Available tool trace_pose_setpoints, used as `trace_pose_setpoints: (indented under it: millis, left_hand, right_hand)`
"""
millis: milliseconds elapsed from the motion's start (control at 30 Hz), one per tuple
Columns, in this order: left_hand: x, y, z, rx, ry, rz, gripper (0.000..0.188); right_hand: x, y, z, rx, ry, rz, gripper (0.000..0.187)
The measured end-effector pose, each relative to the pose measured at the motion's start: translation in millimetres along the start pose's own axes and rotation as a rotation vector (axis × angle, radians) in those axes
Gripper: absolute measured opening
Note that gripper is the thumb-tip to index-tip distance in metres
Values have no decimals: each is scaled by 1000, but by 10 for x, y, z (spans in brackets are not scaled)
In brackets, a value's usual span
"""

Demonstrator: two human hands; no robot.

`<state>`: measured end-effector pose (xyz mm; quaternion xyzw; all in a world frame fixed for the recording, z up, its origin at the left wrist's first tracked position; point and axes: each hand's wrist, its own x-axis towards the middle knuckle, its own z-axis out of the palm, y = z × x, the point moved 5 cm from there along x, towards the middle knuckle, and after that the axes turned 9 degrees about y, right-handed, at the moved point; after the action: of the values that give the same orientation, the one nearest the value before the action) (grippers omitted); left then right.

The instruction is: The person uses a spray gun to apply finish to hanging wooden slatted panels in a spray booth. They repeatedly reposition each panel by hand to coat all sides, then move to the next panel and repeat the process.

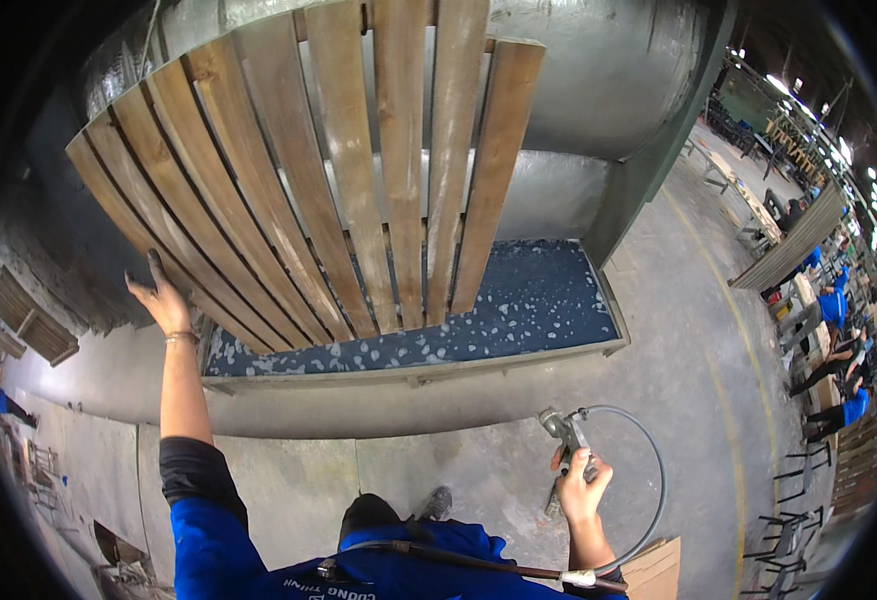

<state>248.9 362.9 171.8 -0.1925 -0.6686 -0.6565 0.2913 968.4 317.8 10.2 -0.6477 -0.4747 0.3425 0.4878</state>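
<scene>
A large slatted wooden panel (343, 180) stands tilted in front of me, its lower edge over a trough of dark blue liquid. Along the panel's lower left edge is my left hand (165, 303), thumb and a finger stretched apart; its other fingers are partly hidden, and I cannot tell how firmly it touches the wood. My right hand (583, 482) is wrapped round the handle of a metal spray gun (561, 430), held low on the right and apart from the panel. A grey hose (658, 450) curves from the gun back toward my right forearm.
The trough (428, 368) has a raised front rim, with pale foam spots on its liquid. Metal sheeting (598, 80) rises behind. A green post (658, 140) stands right. Smaller slatted panels (33, 318) lean at left. Cardboard (655, 570) lies near my right arm. Several people work far right.
</scene>
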Motion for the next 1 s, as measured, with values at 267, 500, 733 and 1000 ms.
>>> trace_pose_setpoints:
  millis: [267, 500, 733, 1000]
  left_hand:
    - [97, -261, 189, -157, -211, -315, 81]
    - [149, -359, 297, -105, -189, -271, 74]
    - [39, -209, -28, -18, -108, 52, 72]
    - [-1453, -2300, -1634, 326, -707, 93, 81]
  right_hand:
    - [-246, -892, -210, 165, -35, -278, 55]
    - [-360, -2073, -686, 437, 324, -633, 109]
    - [-602, -2534, -415, 543, 290, -844, 112]
    - [-662, -1101, 779, 99, 6, -321, 45]
